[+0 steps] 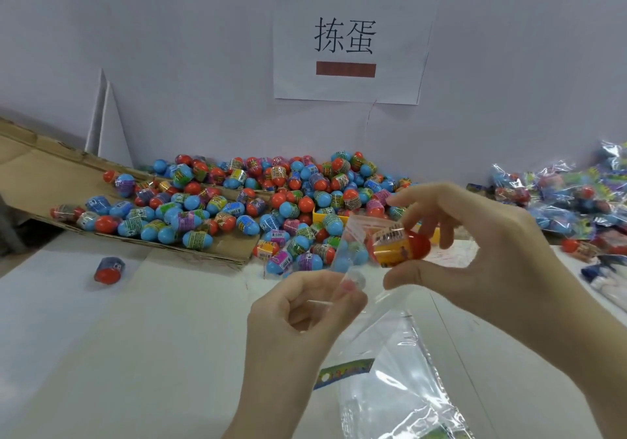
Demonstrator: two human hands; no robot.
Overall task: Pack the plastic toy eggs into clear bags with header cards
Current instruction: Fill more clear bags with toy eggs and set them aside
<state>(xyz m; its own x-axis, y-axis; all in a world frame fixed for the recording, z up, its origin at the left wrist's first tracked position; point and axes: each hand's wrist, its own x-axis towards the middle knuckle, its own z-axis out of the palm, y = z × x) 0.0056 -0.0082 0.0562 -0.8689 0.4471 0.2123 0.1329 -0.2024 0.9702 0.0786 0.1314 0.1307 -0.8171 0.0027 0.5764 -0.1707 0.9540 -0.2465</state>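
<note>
My right hand grips a red toy egg with a yellow label between thumb and fingers, held at the mouth of a clear bag. My left hand pinches the bag's open edge just below. A big heap of blue and red eggs lies behind the hands against the wall. Lower right, a stack of clear bags with a green header card lies on the table.
A flattened cardboard sheet slopes under the heap on the left. One stray egg lies on the white table at the left. Filled bags pile up at the right. A paper sign hangs on the wall.
</note>
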